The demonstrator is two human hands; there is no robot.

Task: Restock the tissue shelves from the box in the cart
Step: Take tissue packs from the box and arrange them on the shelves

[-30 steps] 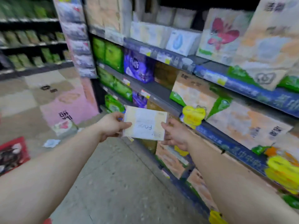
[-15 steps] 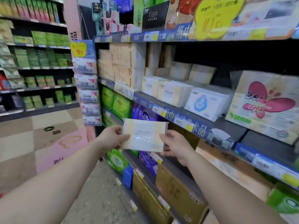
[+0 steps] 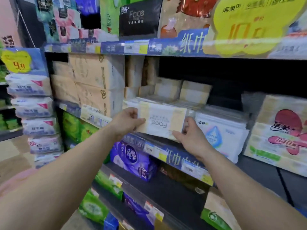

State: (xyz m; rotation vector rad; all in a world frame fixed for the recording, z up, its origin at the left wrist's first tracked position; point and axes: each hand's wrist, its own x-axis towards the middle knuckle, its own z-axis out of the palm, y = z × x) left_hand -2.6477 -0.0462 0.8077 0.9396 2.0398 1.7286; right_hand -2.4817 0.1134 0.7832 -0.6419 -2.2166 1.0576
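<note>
1. Our left hand [image 3: 127,121] and right hand [image 3: 191,136] clamp opposite ends of the tissue pack [image 3: 162,123].
2. White with cream end bands, its "Face" lettering reads upside down.
3. We hold it at the shelf edge [image 3: 172,156], before matching packs [image 3: 166,101]; dark open room lies above them.

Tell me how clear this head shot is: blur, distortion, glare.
Head view: soft throughout; the Face tissue pack, held by the left hand and right hand, has readable lettering that appears upside down. The yellow price sign at top right is smeared. Wide-angle bending curves the upper shelf edge. Lighting is even, with no strong glare.
</note>
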